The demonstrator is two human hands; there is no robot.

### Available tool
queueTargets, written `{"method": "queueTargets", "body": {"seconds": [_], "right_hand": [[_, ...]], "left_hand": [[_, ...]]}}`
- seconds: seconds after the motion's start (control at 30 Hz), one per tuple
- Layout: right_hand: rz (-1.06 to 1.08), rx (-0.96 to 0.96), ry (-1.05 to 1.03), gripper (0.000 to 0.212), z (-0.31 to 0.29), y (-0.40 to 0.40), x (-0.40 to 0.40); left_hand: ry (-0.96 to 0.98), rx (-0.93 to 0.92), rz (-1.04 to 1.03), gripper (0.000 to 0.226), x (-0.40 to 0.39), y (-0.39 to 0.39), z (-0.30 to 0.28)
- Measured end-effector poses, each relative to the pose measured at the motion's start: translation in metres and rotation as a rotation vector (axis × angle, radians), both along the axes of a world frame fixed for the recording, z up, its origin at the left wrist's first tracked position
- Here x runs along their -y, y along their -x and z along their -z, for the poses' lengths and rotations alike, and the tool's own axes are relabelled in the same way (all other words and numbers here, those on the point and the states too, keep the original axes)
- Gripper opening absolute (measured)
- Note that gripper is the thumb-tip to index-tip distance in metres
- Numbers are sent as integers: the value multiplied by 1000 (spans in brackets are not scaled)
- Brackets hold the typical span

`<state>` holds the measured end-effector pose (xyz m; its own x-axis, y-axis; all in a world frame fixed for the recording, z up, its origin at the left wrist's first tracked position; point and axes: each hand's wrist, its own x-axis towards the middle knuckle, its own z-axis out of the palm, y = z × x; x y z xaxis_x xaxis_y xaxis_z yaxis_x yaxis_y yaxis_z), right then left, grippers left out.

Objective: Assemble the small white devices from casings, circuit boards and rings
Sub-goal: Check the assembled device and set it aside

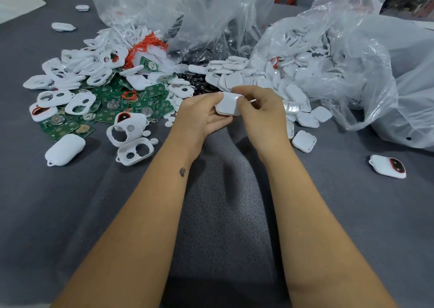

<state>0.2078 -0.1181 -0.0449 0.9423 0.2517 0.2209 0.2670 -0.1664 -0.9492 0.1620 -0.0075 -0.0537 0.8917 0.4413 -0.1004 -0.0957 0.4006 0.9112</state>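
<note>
we've got both hands on one white casing (229, 105) above the grey mat (223, 190) | left hand (202, 115) cradles it underneath, right hand (260, 110) pinches its right edge | long axis looks roughly left-right, hard to tell | circuit boards (112, 105) lie off left, nearer left hand

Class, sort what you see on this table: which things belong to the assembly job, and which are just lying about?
Job:
left hand and right hand, both gripping a white casing
green circuit boards
orange rings
loose casings
finished device

Lying about:
clear plastic bags
grey cloth
</note>
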Motion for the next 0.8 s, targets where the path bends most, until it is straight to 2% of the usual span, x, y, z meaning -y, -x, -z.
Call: {"method": "queueTargets", "body": {"seconds": [0.17,0.27,0.37,0.57,0.8], "right_hand": [[21,46,32,25,2,0,1],[44,-63,-54,13,1,-1,1],[-33,-176,-99,20,1,-1,2],[-24,-127,-75,14,5,-2,1],[49,-57,-15,17,10,-6,-2]], "left_hand": [[-102,45,49,14,1,1,3],[-91,74,48,17,1,2,3],[-105,89,58,18,0,2,4],[-145,83,62,16,1,2,6],[-301,51,37,24,4,-1,10]]}}
